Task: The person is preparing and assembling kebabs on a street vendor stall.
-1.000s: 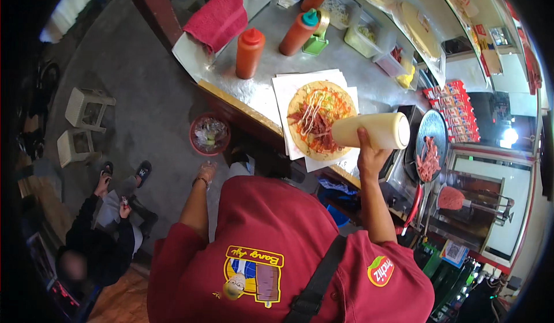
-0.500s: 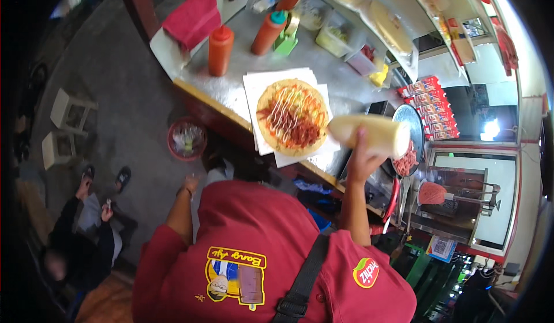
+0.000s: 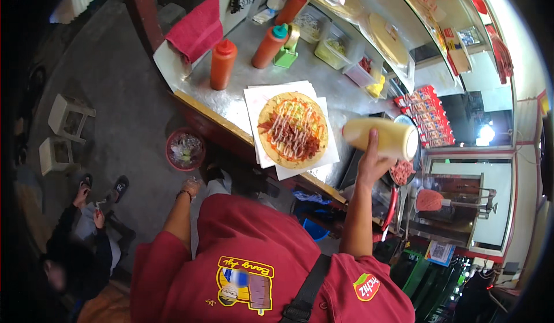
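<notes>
My right hand (image 3: 374, 164) grips a pale cream squeeze bottle (image 3: 384, 138), tipped nearly on its side with its nozzle end toward the left. The bottle is to the right of a round flatbread (image 3: 271, 109) topped with shredded meat, pale green bits, and red and white sauce lines. Sheets of white paper (image 3: 327, 150) lie under the bread on the metal counter. Low at my left side hangs my left hand (image 3: 189, 188), away from the counter; its fingers are too small and unclear to read.
An orange-red sauce bottle (image 3: 223, 64) and a teal-capped one (image 3: 269, 47) stand behind the bread, near a green tape dispenser (image 3: 285, 56). Topping tubs (image 3: 333, 47) line the back. A pan (image 3: 411, 173) with pink meat sits right. A red bin (image 3: 186, 150) stands on the floor.
The bottle has moved right, away from the bread, with my right hand still around it. More white sauce lines cover the shredded meat.
</notes>
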`<state>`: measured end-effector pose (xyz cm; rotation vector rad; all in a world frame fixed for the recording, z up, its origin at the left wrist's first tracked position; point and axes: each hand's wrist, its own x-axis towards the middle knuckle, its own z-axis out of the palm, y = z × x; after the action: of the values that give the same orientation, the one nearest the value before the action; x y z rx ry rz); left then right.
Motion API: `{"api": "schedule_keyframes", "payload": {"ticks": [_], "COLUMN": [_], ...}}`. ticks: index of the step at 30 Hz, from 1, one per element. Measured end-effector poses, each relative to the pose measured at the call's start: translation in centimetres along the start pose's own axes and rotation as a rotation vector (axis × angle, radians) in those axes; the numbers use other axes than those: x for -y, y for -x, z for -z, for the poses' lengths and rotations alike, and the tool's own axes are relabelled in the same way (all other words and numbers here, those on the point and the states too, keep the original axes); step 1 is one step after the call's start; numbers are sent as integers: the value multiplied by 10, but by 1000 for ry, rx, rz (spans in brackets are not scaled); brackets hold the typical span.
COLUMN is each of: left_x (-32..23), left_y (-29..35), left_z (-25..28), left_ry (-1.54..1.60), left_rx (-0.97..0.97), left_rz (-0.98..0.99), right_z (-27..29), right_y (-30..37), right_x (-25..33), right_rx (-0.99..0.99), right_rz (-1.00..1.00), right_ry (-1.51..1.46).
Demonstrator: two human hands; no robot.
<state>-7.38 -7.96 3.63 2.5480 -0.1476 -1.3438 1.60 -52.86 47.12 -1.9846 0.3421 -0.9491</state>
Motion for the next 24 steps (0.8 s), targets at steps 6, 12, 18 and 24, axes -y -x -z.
{"api": "schedule_keyframes", "payload": {"ticks": [6, 12, 18, 24], "left_x": [87, 73, 71, 110], "left_y": [-44, -55, -47, -61], "left_z": [-55, -47, -38, -37], "left_ry": [-159, -96, 476, -188], "left_rx": [7, -50, 7, 80], "left_rz": [-52, 61, 289, -100], "right_z": [-9, -15, -20, -106], "right_y": [8, 29, 12, 81], "right_x": [-12, -3, -26, -6], "right_rx": [176, 120, 204, 573], "right_rz": [31, 194, 87, 540], "right_ry": [32, 6, 262, 436]}}
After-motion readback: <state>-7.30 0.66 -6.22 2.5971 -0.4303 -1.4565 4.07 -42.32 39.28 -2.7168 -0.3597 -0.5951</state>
